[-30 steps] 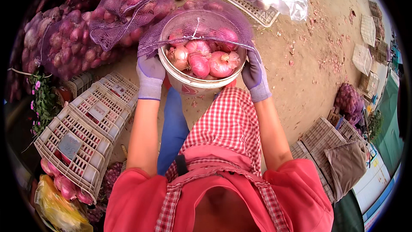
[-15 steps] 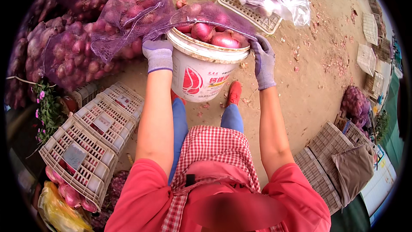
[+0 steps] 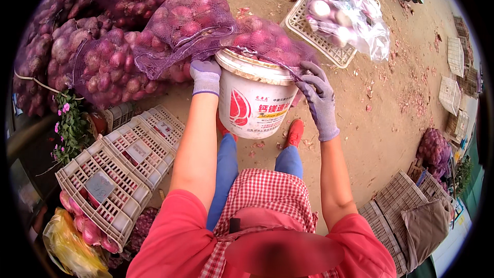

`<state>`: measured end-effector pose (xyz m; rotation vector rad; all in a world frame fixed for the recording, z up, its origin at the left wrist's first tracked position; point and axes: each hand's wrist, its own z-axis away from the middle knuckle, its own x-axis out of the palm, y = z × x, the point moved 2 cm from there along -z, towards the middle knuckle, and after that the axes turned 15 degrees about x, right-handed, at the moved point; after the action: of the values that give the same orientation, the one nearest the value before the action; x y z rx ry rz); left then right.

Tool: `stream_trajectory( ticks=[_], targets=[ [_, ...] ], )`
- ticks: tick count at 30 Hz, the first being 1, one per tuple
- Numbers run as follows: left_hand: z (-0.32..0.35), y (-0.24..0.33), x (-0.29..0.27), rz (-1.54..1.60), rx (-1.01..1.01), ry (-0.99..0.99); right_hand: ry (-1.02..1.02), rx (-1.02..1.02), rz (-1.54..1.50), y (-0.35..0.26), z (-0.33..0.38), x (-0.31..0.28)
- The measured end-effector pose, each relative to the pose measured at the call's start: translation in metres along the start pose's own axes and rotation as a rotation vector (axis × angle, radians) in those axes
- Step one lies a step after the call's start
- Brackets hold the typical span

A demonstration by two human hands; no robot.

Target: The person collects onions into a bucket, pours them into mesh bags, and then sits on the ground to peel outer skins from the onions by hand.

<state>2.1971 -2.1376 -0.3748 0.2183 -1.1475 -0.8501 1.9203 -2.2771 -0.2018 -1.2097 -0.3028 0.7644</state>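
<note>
The white bucket [image 3: 254,100] has a red mark and coloured print on its side. It is held tilted in front of the person, above the dirt ground [image 3: 391,123], and a purple mesh bag [image 3: 267,41] of red onions is pulled over its mouth. The left hand [image 3: 206,76], in a pale purple glove, presses the bucket's left rim with closed fingers on the mesh. The right hand [image 3: 319,98], gloved too, lies on the right side with fingers spread wide over bucket and mesh. Full mesh sacks [image 3: 98,51] are piled at the left. White plastic crates [image 3: 123,175] with square paper labels lie lower left. A clear plastic bag [image 3: 350,13] rests on another crate [image 3: 314,36].
</note>
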Motion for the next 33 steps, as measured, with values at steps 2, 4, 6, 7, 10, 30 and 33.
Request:
stream_trajectory(
  ticks=[2, 4, 6, 7, 10, 30, 33],
  targets=[
    [0.007, 0.006, 0.004, -0.152, 0.036, -0.144, -0.051, -0.05, 0.002, 0.006, -0.018, -0.001],
    [0.017, 0.012, -0.003, -0.313, 0.068, -0.275, -0.041, -0.066, 0.071, 0.004, -0.029, -0.001],
    [0.027, 0.008, -0.02, -0.113, 0.068, -0.193, -0.002, -0.063, 0.224, 0.0, -0.037, 0.003],
    [0.034, 0.006, -0.023, -0.011, 0.06, -0.157, 0.034, -0.045, 0.32, 0.001, -0.038, 0.005],
    [0.062, 0.017, -0.001, -0.362, 0.12, -0.096, 0.144, -0.174, 0.53, -0.012, -0.038, 0.01],
    [0.152, 0.122, 0.008, -1.763, 0.148, -1.442, -0.055, -0.202, 0.61, -0.016, 0.053, 0.035],
    [0.183, 0.13, -0.003, -1.75, -0.024, -1.374, -0.109, -0.068, 0.56, -0.007, 0.072, 0.029]
  ],
)
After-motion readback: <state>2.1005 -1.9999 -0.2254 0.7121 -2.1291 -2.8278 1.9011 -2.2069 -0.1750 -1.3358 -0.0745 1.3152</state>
